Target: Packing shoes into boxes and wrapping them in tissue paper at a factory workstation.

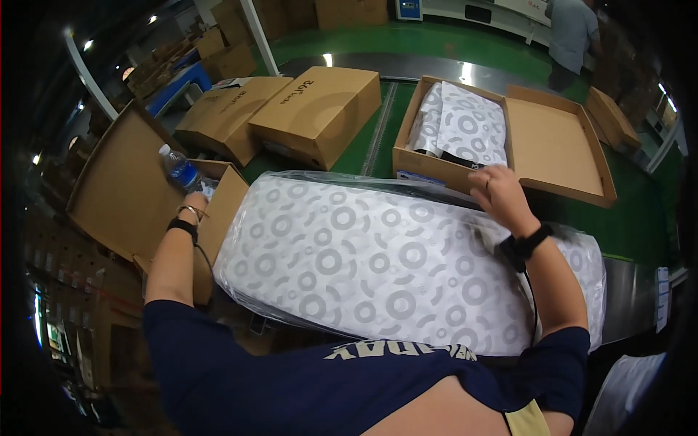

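My left hand [195, 201] reaches into an open brown carton [227, 207] at the left; the carton's wall and contents hide its fingers. Close beside it, a clear water bottle [182, 171] with a blue label and white cap stands tilted in that carton. My right hand [503, 195] is closed with bent fingers, in front of an open shoe-box-like carton [454, 174]; I cannot make out anything in it. White sheets [469, 123] with grey ring patterns lie in that carton. Below both hands spreads a large plastic-wrapped stack of similar patterned sheets [378, 261].
Two closed brown cartons [316, 109] [225, 120] stand behind the stack on the green conveyor belt [382, 138]. The open carton's lid [560, 145] lies folded out to the right. Another carton [614, 120] is at the far right. A person [574, 40] stands in the background.
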Motion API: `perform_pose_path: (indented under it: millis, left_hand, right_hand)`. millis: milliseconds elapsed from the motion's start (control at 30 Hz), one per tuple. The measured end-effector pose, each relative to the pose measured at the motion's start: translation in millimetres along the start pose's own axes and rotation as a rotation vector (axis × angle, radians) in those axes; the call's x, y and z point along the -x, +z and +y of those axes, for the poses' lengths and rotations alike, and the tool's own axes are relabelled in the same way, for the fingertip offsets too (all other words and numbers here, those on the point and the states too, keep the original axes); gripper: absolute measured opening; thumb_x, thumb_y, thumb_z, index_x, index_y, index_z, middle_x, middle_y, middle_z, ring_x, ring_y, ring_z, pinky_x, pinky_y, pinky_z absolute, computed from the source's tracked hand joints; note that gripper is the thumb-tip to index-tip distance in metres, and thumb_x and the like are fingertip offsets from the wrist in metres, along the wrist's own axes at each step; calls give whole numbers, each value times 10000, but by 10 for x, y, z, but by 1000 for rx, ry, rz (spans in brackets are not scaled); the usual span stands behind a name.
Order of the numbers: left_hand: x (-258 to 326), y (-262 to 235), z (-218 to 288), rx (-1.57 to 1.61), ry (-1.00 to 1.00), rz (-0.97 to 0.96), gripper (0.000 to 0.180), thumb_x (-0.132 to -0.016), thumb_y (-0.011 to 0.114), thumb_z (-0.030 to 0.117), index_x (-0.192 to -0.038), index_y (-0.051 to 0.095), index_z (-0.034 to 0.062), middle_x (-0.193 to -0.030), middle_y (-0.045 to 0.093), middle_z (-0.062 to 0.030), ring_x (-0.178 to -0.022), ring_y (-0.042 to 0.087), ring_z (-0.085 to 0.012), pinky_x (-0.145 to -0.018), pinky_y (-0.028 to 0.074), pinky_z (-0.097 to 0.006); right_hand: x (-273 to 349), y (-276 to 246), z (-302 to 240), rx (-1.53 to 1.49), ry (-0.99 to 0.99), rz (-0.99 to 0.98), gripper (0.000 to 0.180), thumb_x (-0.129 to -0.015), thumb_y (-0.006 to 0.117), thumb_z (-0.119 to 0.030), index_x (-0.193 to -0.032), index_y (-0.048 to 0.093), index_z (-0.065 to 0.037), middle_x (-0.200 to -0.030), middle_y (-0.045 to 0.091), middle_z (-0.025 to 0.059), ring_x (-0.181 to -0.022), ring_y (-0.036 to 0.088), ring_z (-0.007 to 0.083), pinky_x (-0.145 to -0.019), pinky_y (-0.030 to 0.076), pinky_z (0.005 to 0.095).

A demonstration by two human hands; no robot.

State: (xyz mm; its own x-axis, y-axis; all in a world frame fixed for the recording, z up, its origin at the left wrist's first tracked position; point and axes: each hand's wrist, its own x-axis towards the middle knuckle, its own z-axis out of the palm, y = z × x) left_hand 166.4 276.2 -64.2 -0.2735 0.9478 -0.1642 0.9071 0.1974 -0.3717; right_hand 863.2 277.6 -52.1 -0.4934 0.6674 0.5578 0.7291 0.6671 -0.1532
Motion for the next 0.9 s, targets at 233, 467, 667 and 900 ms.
perform_pose_path:
  millis: [233,467,667,900]
  left_hand:
    - [-136,-1542,486,579,-60,960,210,-787,528,199,-823,626,17,-731,615,-165,-666,598,-241,-611,457,-325]
    - [11,-2103,3722,1191,604,85,657,-821,496,445,-1309,267,69,-1150,499,-108,-1025,471,-178,-835,397,-354]
    - [458,-2183,4174,1905,523,-601,852,-765,365,670,-1378,24,186,-1408,166,-123,-1182,351,-347,-864,353,-546]
    - [-35,-1913,4541,999,574,310,555,-767,527,360,-1259,409,130,-988,597,-162,-821,600,-257,-698,486,-390]
  right_hand:
    - [625,-330,279,-99,281,-303,210,-715,605,-171,-865,623,-24,-793,609,147,-770,573,288,-702,446,357]
    - [590,-567,747,242,875,-557,536,-721,625,-319,-1098,508,43,-1069,542,211,-917,543,357,-816,425,356]
    - [275,-375,718,-272,431,-240,770,-662,680,-285,-1321,309,-138,-1373,191,220,-1157,376,389,-978,312,354]
    - [-8,-87,537,38,520,-413,611,-739,597,-200,-1297,357,-257,-1335,280,192,-989,485,383,-863,398,418]
